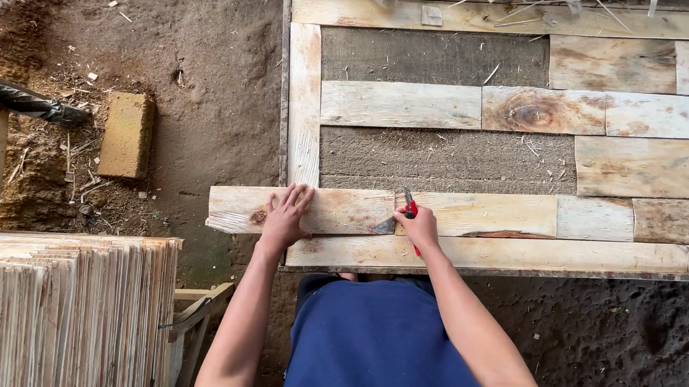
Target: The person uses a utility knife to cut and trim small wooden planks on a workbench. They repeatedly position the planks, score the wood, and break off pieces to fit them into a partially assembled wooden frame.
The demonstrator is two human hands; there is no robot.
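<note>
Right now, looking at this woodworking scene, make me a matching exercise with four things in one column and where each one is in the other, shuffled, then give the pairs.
Things:
1. left hand
2. red-handled tool
3. yellowish block
4. stack of thin wood sheets

Places:
A. on the dirt, left of the panel
B. pressed flat on the loose plank
C. lower left corner of the view
D. gripped in the right hand

Pairs: 1-B, 2-D, 3-A, 4-C

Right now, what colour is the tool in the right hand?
Red, with a dark tip; the tool in the right hand shows best in the head view.
</note>
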